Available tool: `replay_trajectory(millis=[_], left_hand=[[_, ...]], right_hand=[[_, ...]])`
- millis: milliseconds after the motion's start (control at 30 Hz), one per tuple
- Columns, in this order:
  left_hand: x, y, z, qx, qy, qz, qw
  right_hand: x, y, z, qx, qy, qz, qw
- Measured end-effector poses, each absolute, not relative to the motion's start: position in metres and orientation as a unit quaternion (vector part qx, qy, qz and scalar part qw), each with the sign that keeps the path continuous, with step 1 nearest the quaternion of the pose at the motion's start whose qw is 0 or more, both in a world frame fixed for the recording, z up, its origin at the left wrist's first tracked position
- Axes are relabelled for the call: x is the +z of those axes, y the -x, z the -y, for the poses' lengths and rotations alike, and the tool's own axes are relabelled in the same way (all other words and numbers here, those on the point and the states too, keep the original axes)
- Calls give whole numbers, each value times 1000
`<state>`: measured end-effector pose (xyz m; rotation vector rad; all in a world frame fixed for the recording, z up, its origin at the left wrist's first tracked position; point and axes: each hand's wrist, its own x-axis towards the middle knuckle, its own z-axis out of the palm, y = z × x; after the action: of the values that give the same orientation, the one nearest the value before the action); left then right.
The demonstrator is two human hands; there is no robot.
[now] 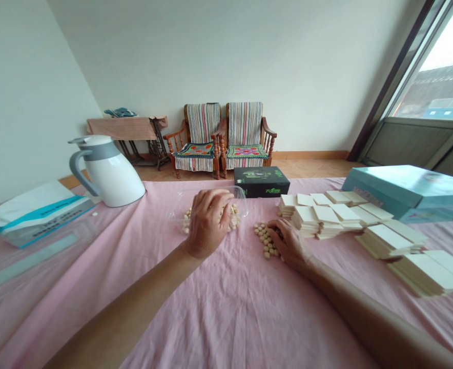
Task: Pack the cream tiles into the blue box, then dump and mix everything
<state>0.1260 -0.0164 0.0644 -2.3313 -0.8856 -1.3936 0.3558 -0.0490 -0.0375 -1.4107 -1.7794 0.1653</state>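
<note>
Left hand (208, 221) reaches cupped into clear plastic tub (180, 205) of pale round beads (234, 219), grip contents hidden; right hand (290, 245), fingers loosely curled, corrals small loose bead pile (264, 238) on pink tablecloth (226, 307).

a white jug (109, 171) and black box (261, 181) sit on the pink cloth (226, 307); two striped chairs (221, 138) stand behind.

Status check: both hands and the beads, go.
Left hand inside clear container, over the beads there. Right hand resting on loose bead pile on pink cloth. Card stacks beside right hand.
</note>
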Motion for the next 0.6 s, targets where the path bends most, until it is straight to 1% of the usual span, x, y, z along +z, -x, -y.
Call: replay_trajectory(millis=[67, 133, 200, 300, 467, 600], left_hand=[[55, -131, 23, -455, 848, 253, 100], [41, -141, 31, -379, 897, 222, 53], [27, -153, 35, -302, 926, 228, 5], [11, -169, 30, -242, 933, 263, -44], [-1, -187, 11, -175, 927, 329, -44], [-3, -191, 11, -174, 924, 339, -32]], right_hand=[[-37, -355, 49, 65, 563, 707, 423], [-36, -355, 49, 64, 562, 706, 427], [-36, -355, 49, 65, 560, 705, 429], [-36, -356, 48, 69, 559, 706, 429], [-33, -355, 50, 77, 558, 706, 429], [-32, -354, 51, 80, 554, 709, 429]])
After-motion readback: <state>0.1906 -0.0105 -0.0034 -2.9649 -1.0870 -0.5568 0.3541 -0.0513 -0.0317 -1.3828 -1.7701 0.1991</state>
